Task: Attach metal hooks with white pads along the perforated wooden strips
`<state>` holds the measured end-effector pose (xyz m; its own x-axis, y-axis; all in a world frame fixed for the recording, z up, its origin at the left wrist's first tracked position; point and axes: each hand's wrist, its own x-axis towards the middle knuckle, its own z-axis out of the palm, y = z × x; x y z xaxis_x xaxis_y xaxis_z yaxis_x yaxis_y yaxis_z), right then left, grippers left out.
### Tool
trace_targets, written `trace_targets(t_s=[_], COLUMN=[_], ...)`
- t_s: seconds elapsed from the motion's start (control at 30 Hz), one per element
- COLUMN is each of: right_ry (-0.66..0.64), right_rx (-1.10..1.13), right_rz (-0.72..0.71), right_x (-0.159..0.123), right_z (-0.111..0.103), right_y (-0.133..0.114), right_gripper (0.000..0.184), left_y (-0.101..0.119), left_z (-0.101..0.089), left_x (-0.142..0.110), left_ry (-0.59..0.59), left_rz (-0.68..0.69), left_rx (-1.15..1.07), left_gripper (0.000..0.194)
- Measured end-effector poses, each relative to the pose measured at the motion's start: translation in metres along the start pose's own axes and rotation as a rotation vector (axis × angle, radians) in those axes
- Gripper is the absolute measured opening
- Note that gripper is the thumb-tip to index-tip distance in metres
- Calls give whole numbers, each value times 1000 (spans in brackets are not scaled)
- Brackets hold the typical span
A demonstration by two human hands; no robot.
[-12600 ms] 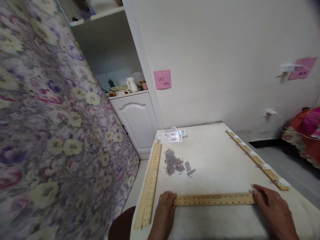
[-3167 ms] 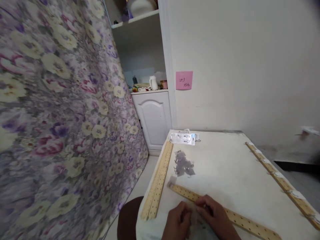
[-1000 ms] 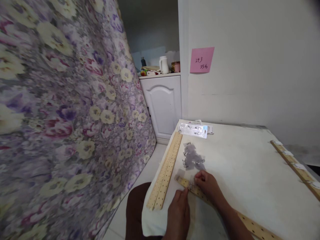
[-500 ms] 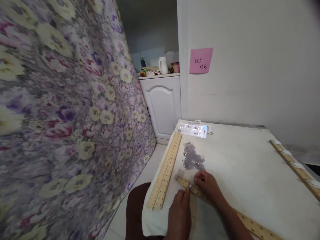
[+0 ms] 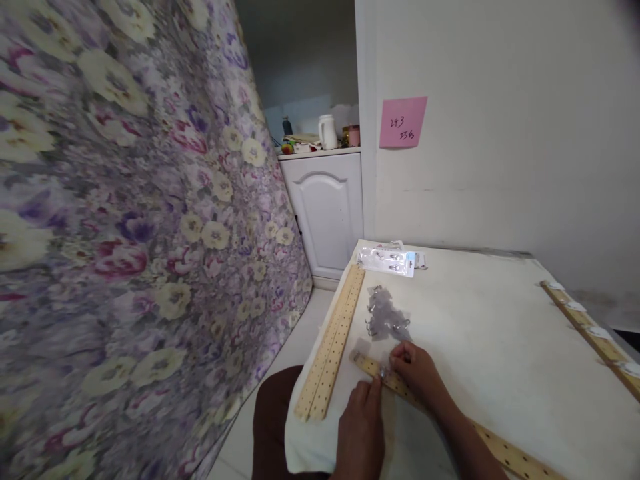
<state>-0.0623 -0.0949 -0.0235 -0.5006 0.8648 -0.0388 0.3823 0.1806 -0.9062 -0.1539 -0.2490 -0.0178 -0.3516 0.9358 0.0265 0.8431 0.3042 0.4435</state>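
A perforated wooden strip [image 5: 507, 452] runs slantwise across the table under my right forearm. Near its far end sits a small shiny metal piece [image 5: 384, 372]; its exact shape is too small to tell. My left hand [image 5: 361, 427] grips the strip's near edge, its fingertips beside the metal piece. Just right of it, my right hand [image 5: 416, 368] is closed in a pinch over the strip, and what its fingertips hold is hidden. A small clear bag [image 5: 363, 345] lies by the strip's end. Beyond my hands is a pile of small clear bags with metal hooks [image 5: 385, 317].
Two perforated strips [image 5: 330, 353] lie side by side along the table's left edge. Clear plastic packaging [image 5: 387, 260] rests at the back. On the right lies another strip [image 5: 590, 333] with several white round pieces. A flowered curtain [image 5: 150, 233] hangs at left.
Both hands stay at nearly the same place on the strip, with only slight finger movement. The whole view has shifted very slightly.
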Motion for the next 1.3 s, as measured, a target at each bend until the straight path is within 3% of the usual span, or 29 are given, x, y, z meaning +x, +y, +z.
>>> trace_targets(t_s=[1.3], right_ry=[-16], right_rx=[-83], right_rz=[-11], right_x=[-1], right_z=[5], right_y=[3], right_gripper=[24], left_y=[3], left_z=[-3], left_x=[0], left_ry=[18], left_rz=[39], left_rx=[126], left_gripper=[49])
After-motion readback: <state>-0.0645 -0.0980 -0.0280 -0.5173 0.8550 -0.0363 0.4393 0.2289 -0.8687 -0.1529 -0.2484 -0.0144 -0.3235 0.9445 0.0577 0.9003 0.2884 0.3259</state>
